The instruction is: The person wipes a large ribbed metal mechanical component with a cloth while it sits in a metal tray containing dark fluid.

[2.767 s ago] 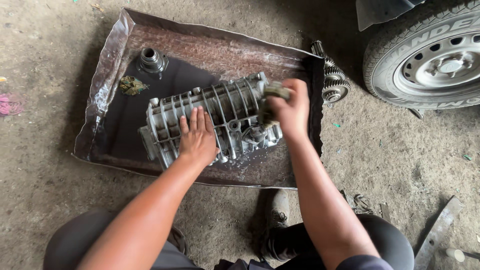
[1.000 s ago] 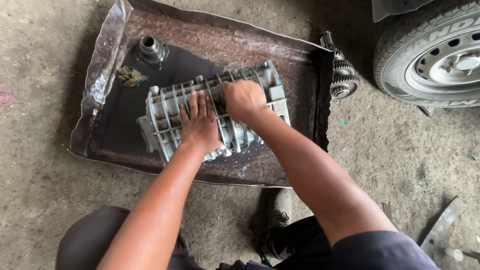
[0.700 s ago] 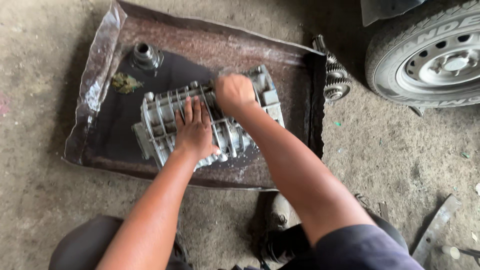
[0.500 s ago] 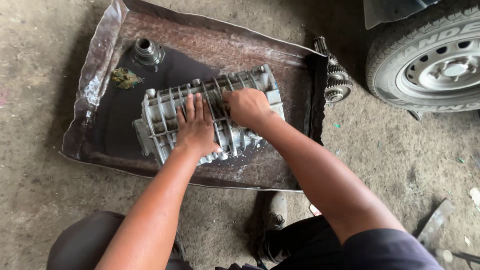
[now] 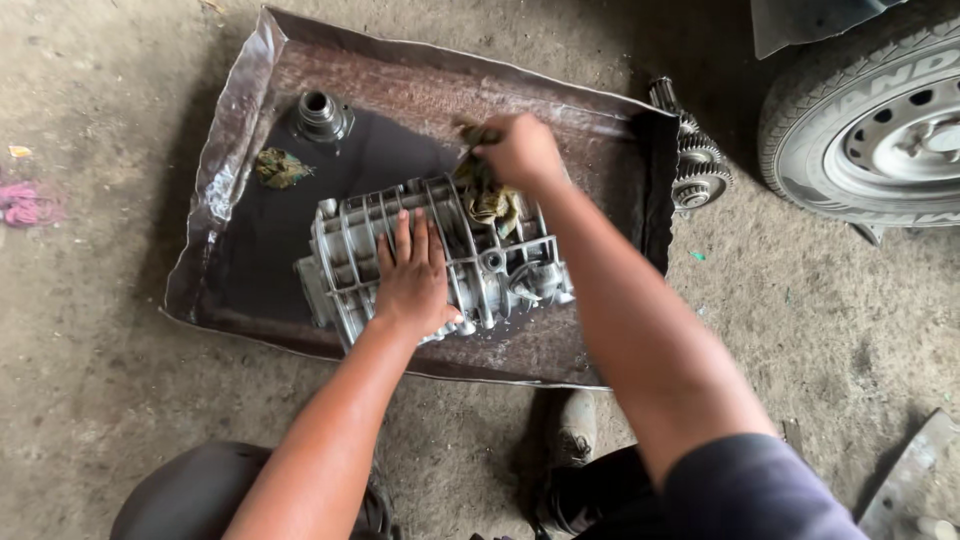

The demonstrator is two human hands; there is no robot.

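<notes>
A ribbed grey metal gearbox housing (image 5: pixel 500 270) lies on its side in a rusty sheet-metal tray (image 5: pixel 400 75) holding dark oily liquid. My left hand (image 5: pixel 412 275) presses flat on the housing's ribs, fingers together and pointing away from me. My right hand (image 5: pixel 520 150) is above the housing's far edge, shut on a dirty greenish rag (image 5: pixel 488 200) that hangs down onto the casting.
A small round metal part (image 5: pixel 320 115) and another greenish rag (image 5: pixel 280 168) sit in the tray's far left corner. A geared shaft (image 5: pixel 695 165) lies on the concrete floor past the tray's right edge. A car wheel (image 5: pixel 880 140) stands at the far right. My shoe (image 5: pixel 572 430) is below the tray.
My right hand has lifted with the rag from the middle of the housing to its far edge. My left hand stays pressed on the ribs.
</notes>
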